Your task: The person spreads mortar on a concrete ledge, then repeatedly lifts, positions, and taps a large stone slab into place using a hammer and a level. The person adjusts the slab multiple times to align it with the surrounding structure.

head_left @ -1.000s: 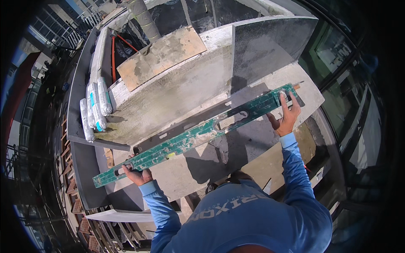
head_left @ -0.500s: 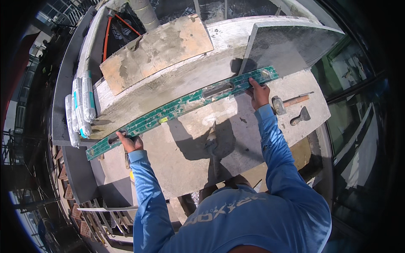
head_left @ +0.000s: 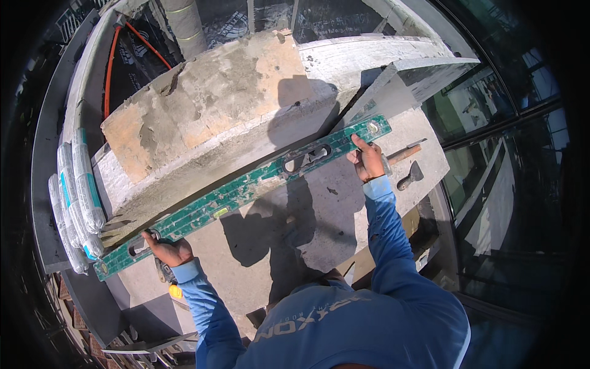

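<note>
Level (head_left: 246, 193) is being held slantwise above the slab (head_left: 239, 280), near its far edge and in front of the wall (head_left: 289, 132). Whether the slab or the wall is being touched by it cannot be told. Near its left end it is being gripped by the left hand (head_left: 171, 251), the thumb being laid beside the end slot and the other fingers being mostly hidden. Near its right end it is being gripped by the right hand (head_left: 367, 161), the thumb being pressed on the upper face and the fingers being curled beneath, partly out of sight.

Just beside the right hand, a hammer (head_left: 405, 154) is lying toward the slab's right edge, its head being partly covered by that hand. Nearer that edge, a scraper (head_left: 410, 177) is lying. By the left cuff, a yellow item (head_left: 176, 291) is being partly hidden.

Silvery tubes (head_left: 87, 190) are being grouped beyond the slab's far left corner. A mortar-smeared board (head_left: 215, 104) is being supported on the wall's top, and at the slab's far right a grey panel (head_left: 399, 95) is standing on edge.
</note>
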